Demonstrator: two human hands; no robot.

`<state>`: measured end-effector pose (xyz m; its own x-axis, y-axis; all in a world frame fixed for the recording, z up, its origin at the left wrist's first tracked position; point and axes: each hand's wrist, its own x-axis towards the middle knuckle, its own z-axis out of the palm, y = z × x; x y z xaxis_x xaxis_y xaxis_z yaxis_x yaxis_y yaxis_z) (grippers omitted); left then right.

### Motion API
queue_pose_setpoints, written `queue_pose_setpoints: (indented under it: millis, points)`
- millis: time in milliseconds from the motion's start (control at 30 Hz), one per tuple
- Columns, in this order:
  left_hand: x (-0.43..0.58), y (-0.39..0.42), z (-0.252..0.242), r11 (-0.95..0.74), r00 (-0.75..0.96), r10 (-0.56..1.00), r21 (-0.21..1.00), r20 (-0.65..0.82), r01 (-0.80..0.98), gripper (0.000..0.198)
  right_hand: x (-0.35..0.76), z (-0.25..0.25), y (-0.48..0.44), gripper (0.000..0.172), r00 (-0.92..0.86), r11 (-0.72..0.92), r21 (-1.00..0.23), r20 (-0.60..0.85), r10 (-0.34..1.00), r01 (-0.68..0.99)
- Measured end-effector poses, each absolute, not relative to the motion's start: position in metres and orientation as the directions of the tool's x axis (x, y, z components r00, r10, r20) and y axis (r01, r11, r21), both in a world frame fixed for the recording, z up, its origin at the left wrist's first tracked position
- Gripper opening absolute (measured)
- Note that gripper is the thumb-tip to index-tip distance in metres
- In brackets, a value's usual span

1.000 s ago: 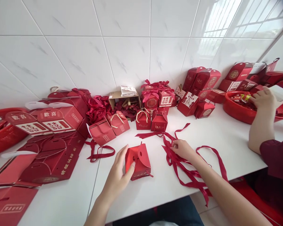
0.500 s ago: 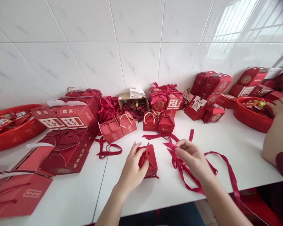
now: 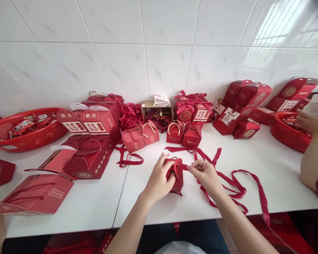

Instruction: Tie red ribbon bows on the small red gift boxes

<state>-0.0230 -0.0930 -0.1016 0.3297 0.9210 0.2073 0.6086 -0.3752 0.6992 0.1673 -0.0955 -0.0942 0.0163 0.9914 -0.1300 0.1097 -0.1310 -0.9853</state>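
A small red gift box stands on the white table, its curved top flap with a hole facing right. My left hand is wrapped round the box from the left, fingers over its top. Pinched between the fingertips of my right hand is a dark red ribbon, its end at the hole in the flap. Whether the end has passed through cannot be made out. More ribbon lies loosely curled on the table under and right of my right hand, one length hanging over the front edge.
Stacked red boxes stand at left, beside a red basin of wrapped sweets. A cardboard box and ribbon-tied boxes line the tiled wall. At right, another person's hand reaches over a second red basin.
My right hand has brought the ribbon end left to the box's flap. The view has shifted left, showing another person's arm at the left edge. The other person's right-side hand holds something pale.
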Motion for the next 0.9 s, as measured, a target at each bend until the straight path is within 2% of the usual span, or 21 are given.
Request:
queue_pose_setpoints:
  millis: [367,633,900]
  points:
    - [-0.022,-0.096,-0.098,-0.353,0.254,0.935,0.744,0.249,0.567,0.017,0.152,-0.084,-0.091,0.019,0.024,-0.108,-0.959,-0.106,0.994,0.260]
    - [-0.023,-0.094,-0.103,-0.331,0.255,0.941,0.769,0.223,0.548,0.018,0.153,-0.093,-0.086,0.024,0.006,-0.148,-0.957,-0.152,0.988,0.249]
    - [-0.024,-0.092,-0.102,-0.312,0.268,0.943,0.801,0.196,0.510,0.020,0.150,-0.095,-0.081,0.032,-0.149,-0.190,-0.969,-0.214,0.965,0.159]
